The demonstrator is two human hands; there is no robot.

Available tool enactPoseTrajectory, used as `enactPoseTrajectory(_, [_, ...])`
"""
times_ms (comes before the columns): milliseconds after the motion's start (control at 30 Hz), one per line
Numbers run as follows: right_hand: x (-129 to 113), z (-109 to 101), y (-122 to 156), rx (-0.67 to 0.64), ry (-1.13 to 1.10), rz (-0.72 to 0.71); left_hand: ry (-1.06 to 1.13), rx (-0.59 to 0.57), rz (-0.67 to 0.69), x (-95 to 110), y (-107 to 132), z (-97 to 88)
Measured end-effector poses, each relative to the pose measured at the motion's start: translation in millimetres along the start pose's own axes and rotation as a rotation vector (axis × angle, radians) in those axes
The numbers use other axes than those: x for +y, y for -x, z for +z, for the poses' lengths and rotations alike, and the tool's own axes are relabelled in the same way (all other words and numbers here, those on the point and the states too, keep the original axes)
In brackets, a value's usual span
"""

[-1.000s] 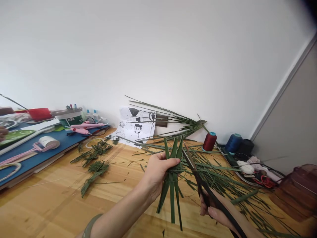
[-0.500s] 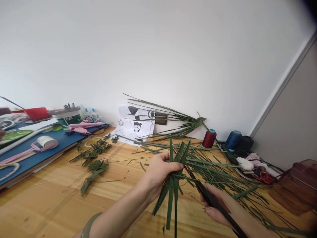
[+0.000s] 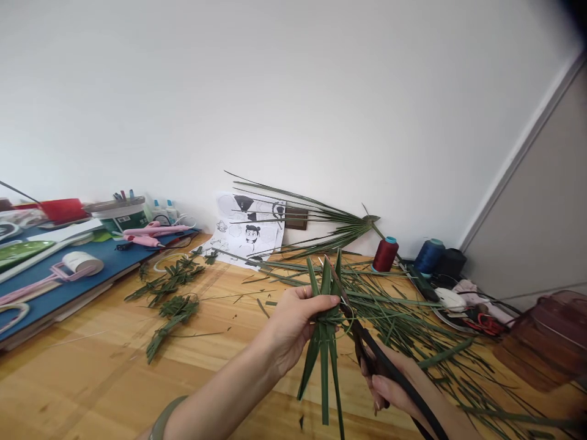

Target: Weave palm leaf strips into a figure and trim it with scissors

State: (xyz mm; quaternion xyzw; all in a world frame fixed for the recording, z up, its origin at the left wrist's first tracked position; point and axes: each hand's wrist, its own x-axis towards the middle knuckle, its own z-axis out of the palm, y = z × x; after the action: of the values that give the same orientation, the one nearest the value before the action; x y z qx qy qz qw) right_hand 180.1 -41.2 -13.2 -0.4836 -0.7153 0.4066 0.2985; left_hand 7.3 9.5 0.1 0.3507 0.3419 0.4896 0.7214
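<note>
My left hand (image 3: 293, 321) is closed around a bundle of green palm-leaf strips (image 3: 324, 348), pinching it at the middle where the strips cross. The strip tips point up past my fingers and the long ends hang down over the wooden table (image 3: 92, 379). My right hand (image 3: 394, 391) grips black scissors (image 3: 367, 348) by the handles. The blades point up and left, with their tips right against the bundle beside my left thumb.
Loose green strips (image 3: 413, 330) and a whole palm frond (image 3: 321, 223) cover the table's right and back. Red (image 3: 384, 254) and blue thread spools (image 3: 429, 256) stand by the wall. A printed sheet (image 3: 247, 229) leans there. Woven leaf pieces (image 3: 172, 308) and a blue mat (image 3: 68, 287) with tools lie left.
The bundle's upper tips have swung back upright, and the scissors have shifted left and closer until their blades meet the bundle. My left hand has held its grip in place.
</note>
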Motion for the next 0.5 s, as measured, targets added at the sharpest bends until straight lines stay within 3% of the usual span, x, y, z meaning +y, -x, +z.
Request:
enactPoseTrajectory(200, [17.0, 6.9, -0.6, -0.007, -0.021, -0.014, 0.008, -0.006, -0.037, 1.3, 2.8, 2.0])
enactPoseTrajectory(500, [1.7, 11.5, 2.5, 0.031, -0.038, -0.020, 0.021, -0.032, -0.066, 2.0, 8.5, 5.6])
